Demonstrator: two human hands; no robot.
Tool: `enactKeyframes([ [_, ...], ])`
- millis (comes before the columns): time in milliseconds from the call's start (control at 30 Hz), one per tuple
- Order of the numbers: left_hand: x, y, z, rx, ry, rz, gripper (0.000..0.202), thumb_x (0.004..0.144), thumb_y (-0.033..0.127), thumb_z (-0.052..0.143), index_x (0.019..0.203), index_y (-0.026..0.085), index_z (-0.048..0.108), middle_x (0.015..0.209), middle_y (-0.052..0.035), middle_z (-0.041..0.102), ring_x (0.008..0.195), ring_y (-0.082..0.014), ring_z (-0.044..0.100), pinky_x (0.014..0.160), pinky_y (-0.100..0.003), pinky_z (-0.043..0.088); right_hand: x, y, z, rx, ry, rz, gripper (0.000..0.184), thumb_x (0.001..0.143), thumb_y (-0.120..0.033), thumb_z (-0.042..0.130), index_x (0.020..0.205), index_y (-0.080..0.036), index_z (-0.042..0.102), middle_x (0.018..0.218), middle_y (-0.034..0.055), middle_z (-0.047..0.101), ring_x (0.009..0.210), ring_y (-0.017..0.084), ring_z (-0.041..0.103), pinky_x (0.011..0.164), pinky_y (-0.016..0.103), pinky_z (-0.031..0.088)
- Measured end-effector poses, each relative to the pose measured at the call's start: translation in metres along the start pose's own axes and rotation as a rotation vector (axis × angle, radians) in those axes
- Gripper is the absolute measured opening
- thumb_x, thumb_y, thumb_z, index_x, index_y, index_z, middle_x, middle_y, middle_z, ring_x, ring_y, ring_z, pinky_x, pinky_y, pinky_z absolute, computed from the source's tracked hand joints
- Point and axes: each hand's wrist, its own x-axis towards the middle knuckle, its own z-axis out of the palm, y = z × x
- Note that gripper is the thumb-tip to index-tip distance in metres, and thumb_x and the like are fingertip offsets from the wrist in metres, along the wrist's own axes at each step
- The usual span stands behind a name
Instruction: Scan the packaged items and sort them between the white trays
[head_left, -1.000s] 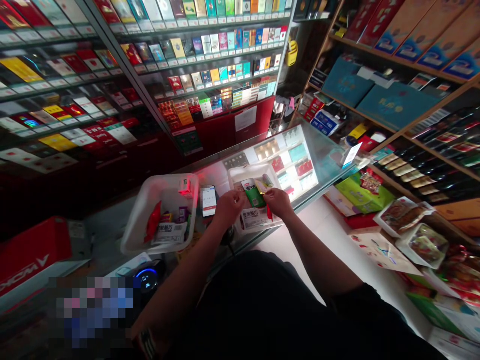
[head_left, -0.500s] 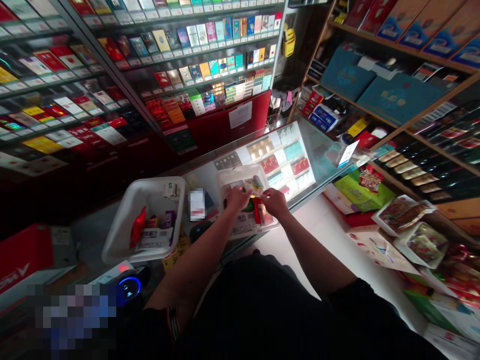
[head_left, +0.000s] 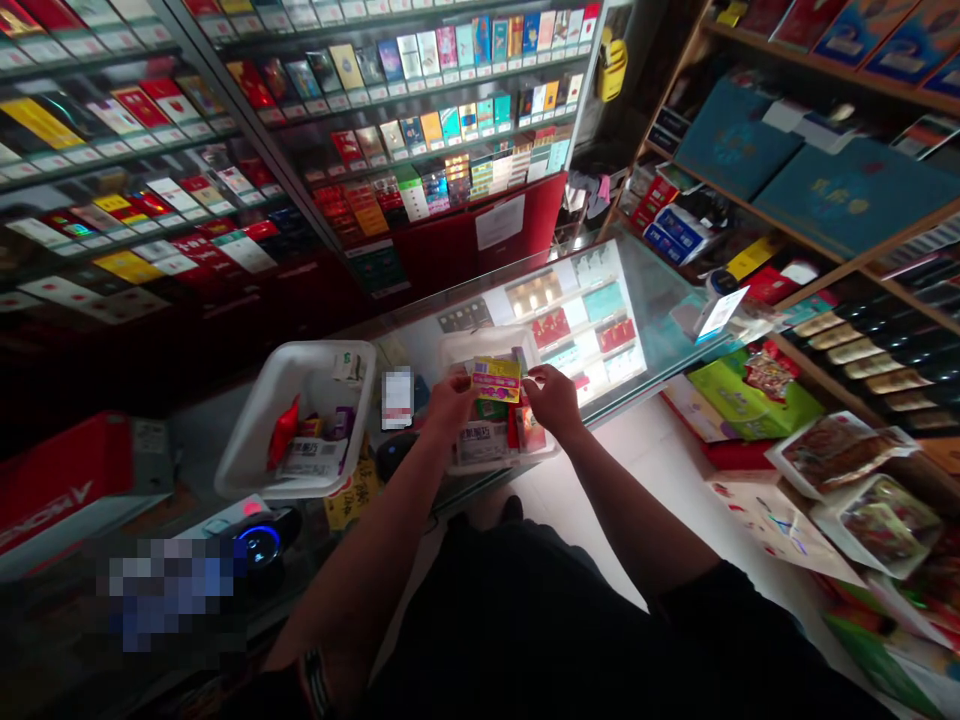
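Observation:
A small yellow and pink packet [head_left: 496,379] is held up between both my hands over a white tray [head_left: 487,345] on the glass counter. My left hand [head_left: 448,402] pinches its left edge, and my right hand [head_left: 552,395] pinches its right edge. Beneath the packet the tray holds several small packs, among them a white labelled one [head_left: 480,442] and a red one [head_left: 529,430]. A second white tray [head_left: 259,410] stands to the left with a red packet [head_left: 283,433] and other small items inside.
A phone [head_left: 397,397] lies between the two trays. The lit glass counter [head_left: 645,310] runs to the right. Cigarette shelves [head_left: 375,110] fill the wall behind. A round device with a blue light [head_left: 262,541] sits at the near left. Snack boxes [head_left: 832,450] crowd the floor right.
Both hands have lifted the yellow and pink packet out of the right tray and now hold it higher, face up. The view has shifted slightly.

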Motion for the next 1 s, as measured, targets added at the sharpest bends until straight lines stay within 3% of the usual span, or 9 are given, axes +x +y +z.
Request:
enactKeyframes([
  [133,-0.020,0.010,-0.032,-0.104,-0.056,0.008,0.037,0.071,0.035,0.086,0.100,0.015,0.077,0.090,-0.0069,0.082,0.078,-0.0186,0.074,0.075,-0.031,0.060,0.001,-0.024,0.001,0.129,-0.014,-0.008,0.029,0.093,-0.029,0.067,0.119,-0.019,0.074,0.117,0.0097,0.081,0.106,0.023,0.077,0.096,0.033,0.058],
  [333,-0.042,0.028,-0.071,-0.008,-0.027,0.092,0.045,0.077,0.048,0.083,0.109,0.017,0.076,0.102,-0.0085,0.083,0.084,-0.0197,0.075,0.072,-0.029,0.059,-0.009,-0.053,0.022,0.328,-0.121,0.063,0.026,0.089,-0.036,0.070,0.105,-0.018,0.079,0.098,0.0064,0.083,0.089,0.023,0.078,0.084,0.034,0.061],
  [467,-0.048,0.042,-0.097,0.127,0.025,0.237,0.039,0.087,0.038,0.075,0.121,0.020,0.078,0.108,-0.0062,0.083,0.088,-0.0202,0.076,0.077,-0.030,0.061,-0.015,-0.072,0.038,0.358,-0.096,0.025,0.024,0.088,-0.035,0.069,0.101,-0.017,0.080,0.097,0.0074,0.083,0.089,0.023,0.078,0.082,0.033,0.061],
  [567,-0.046,0.048,-0.118,0.232,0.067,0.285,0.034,0.089,0.027,0.070,0.120,0.019,0.082,0.107,-0.0053,0.084,0.085,-0.0198,0.076,0.078,-0.031,0.062,-0.020,-0.089,0.046,0.345,-0.078,-0.018,0.021,0.087,-0.032,0.069,0.097,-0.018,0.081,0.097,0.0071,0.083,0.089,0.024,0.078,0.082,0.033,0.060],
  [733,-0.042,0.043,-0.144,0.284,0.042,0.382,0.032,0.091,0.021,0.068,0.120,0.022,0.083,0.112,-0.0034,0.084,0.097,-0.0218,0.078,0.089,-0.032,0.061,-0.030,-0.114,0.063,0.290,0.034,0.023,0.022,0.087,-0.032,0.073,0.101,-0.017,0.081,0.099,0.0091,0.084,0.089,0.024,0.079,0.084,0.033,0.060],
  [867,-0.043,0.032,-0.158,0.394,0.100,0.372,0.032,0.094,0.024,0.066,0.121,0.025,0.083,0.110,-0.0021,0.084,0.095,-0.0232,0.077,0.088,-0.033,0.060,-0.042,-0.126,0.081,0.271,0.046,0.003,0.021,0.090,-0.032,0.070,0.100,-0.020,0.084,0.101,0.0078,0.085,0.093,0.025,0.079,0.086,0.033,0.061],
  [1000,-0.044,0.020,-0.172,0.572,0.094,0.461,0.037,0.099,0.028,0.058,0.129,0.024,0.079,0.116,-0.0062,0.082,0.103,-0.0244,0.075,0.099,-0.036,0.057,-0.058,-0.133,0.096,0.196,0.041,-0.052,0.029,0.096,-0.030,0.062,0.111,-0.024,0.085,0.107,0.0053,0.085,0.097,0.025,0.079,0.091,0.033,0.059],
])
